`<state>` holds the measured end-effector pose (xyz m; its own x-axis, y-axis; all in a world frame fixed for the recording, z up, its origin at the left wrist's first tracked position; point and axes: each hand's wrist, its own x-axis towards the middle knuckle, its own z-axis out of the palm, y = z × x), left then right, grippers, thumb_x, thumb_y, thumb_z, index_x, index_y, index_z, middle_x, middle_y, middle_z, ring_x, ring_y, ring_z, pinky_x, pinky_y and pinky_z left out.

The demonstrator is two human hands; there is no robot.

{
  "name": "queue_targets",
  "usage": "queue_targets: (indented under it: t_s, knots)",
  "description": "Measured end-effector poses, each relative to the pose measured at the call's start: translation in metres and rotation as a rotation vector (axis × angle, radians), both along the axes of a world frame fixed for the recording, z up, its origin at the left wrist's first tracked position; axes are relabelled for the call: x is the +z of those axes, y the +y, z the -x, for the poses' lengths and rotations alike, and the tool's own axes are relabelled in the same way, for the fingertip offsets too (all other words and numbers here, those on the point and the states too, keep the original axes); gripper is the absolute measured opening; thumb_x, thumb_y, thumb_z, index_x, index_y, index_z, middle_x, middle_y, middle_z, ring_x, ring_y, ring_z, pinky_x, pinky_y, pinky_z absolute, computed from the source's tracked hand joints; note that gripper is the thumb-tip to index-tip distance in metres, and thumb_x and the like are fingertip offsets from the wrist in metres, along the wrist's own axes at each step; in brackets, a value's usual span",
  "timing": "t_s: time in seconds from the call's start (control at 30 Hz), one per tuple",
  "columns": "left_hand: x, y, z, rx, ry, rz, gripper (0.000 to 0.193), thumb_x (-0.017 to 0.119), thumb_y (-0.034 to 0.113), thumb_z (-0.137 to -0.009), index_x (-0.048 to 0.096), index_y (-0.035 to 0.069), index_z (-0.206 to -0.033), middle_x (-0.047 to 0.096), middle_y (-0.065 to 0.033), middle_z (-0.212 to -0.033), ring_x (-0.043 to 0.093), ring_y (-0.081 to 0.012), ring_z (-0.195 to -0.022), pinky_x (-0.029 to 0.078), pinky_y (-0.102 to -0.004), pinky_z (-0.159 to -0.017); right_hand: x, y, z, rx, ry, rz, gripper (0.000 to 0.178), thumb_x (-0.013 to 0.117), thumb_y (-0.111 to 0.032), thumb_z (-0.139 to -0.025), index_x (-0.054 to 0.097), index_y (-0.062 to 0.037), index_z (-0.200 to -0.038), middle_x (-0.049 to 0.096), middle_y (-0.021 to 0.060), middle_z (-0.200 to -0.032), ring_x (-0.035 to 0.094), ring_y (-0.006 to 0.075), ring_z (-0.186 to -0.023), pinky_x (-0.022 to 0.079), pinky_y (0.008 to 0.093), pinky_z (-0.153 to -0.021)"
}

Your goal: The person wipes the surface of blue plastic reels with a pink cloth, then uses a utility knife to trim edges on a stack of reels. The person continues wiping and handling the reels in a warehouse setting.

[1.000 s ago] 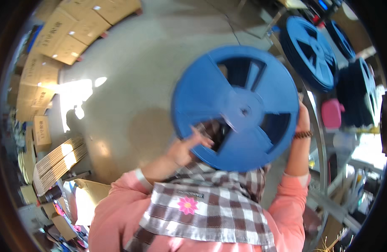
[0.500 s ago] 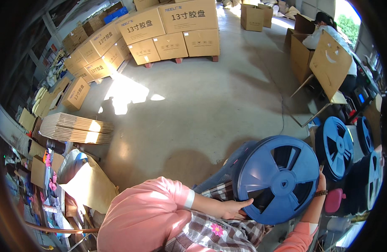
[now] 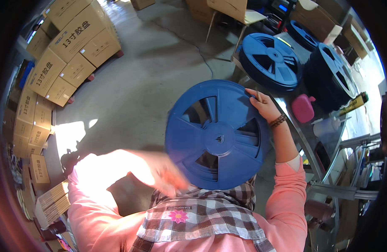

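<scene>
Visibly gripping with curled right hand (image 3: pixel 265 108) the blue reel (image 3: pixel 220 146), down-left at frame centre; beside its lower-left rim with left hand (image 3: pixel 162 170), too blurred to tell closure.

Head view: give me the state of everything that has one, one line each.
Blue reel: held at its rim, spoked face toward the camera.
Right hand: gripping the reel's upper right rim.
Left hand: motion-blurred, near the reel's lower left; contact unclear.
Large cartons: stacked.
Flattened cardboard: folded flat, piled up.
Small screen: lit blue.
</scene>
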<state>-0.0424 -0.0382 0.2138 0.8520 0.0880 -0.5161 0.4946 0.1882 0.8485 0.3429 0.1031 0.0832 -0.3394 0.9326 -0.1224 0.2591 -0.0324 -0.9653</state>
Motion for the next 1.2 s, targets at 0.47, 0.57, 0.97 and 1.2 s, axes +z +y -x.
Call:
queue_targets:
  t_s: [0.47,0.57,0.97,1.2]
  knots:
    - [-0.096,0.136,-0.007,0.637,0.148,-0.711,0.068,0.065,0.036,-0.092,0.04,0.001,-0.144,0.054,-0.0163,-0.134,0.05,-0.0241,-0.126,0.036,-0.0345,-0.108,-0.011,-0.017,0.02,0.09,0.344,0.239,0.043,0.054,-0.025,-0.101,0.05,-0.0069,-0.14,0.061,-0.0006,-0.111,0.054,0.0061,-0.101,0.044,0.0239,-0.092]
    - [-0.088,0.144,-0.014,0.618,0.165,-0.841,0.077,0.067,0.042,-0.088,0.035,0.004,-0.147,0.046,-0.0212,-0.143,0.046,-0.0329,-0.132,0.034,-0.0379,-0.11,-0.014,-0.008,0.001,-0.012,0.469,0.422,0.047,0.054,-0.038,-0.099,0.052,-0.0115,-0.139,0.062,0.0059,-0.121,0.057,0.0135,-0.11,0.045,0.0292,-0.089]
    - [-0.043,0.115,-0.063,0.393,0.1,-1.663,0.052,0.054,-0.007,-0.068,0.056,-0.001,-0.12,0.055,-0.0216,-0.131,0.05,-0.0412,-0.123,0.04,-0.0454,-0.105,-0.015,-0.044,-0.02,-0.63,0.338,-0.169,0.039,0.053,-0.03,-0.101,0.05,-0.0058,-0.131,0.065,0.001,-0.093,0.046,0.0004,-0.054,0.033,0.0155,-0.046]
    - [0.021,0.087,-0.049,0.775,-0.113,-0.814,0.037,0.069,0.017,-0.083,0.061,0.001,-0.114,0.064,-0.0069,-0.097,0.059,-0.0153,-0.087,0.048,-0.0291,-0.081,0.029,-0.106,-0.021,-0.485,0.302,-0.122,0.05,0.042,-0.048,-0.102,0.053,-0.0051,-0.126,0.059,0.0005,-0.084,0.039,0.0027,-0.055,0.031,0.0186,-0.049]
